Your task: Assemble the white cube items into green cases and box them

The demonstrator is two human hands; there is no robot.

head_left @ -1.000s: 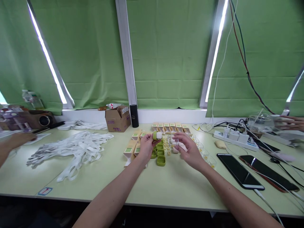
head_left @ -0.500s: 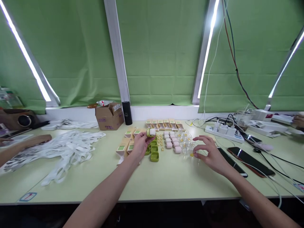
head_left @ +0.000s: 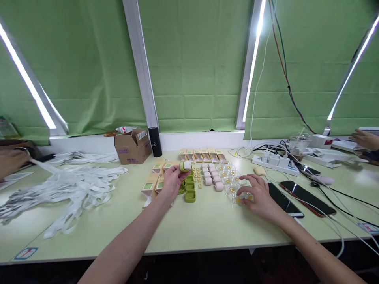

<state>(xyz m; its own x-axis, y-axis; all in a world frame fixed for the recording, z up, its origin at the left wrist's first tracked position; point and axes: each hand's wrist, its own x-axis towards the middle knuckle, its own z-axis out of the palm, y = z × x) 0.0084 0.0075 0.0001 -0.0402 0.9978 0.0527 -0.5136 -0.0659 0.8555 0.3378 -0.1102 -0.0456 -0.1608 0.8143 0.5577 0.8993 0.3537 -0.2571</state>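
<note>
My left hand (head_left: 172, 181) grips a small green case (head_left: 185, 166) with a pale pink top, raised above the table. Below it stand several open green cases (head_left: 190, 195), with small beige squares (head_left: 197, 173) beside them. Pale pink blocks (head_left: 219, 186) form two columns further right. My right hand (head_left: 257, 196) is curved over the clear cups (head_left: 230, 179) with yellow centres, its fingertips at the nearest ones; the fingers partly hide whether one is gripped. Folded cards (head_left: 149, 186) with green squares lie left of the green cases.
More cards (head_left: 204, 154) line the back. White straps (head_left: 74, 185), a cardboard box (head_left: 133, 146) and a black cylinder (head_left: 155, 142) are on the left. Phones (head_left: 308, 197), cables and a power strip (head_left: 275, 163) lie on the right. Other people's hands show at both sides.
The view has shifted slightly. My right hand has moved a little lower, close over the clear cups. At the far left, another person's hand has lifted a white strap. My left hand still holds the case.
</note>
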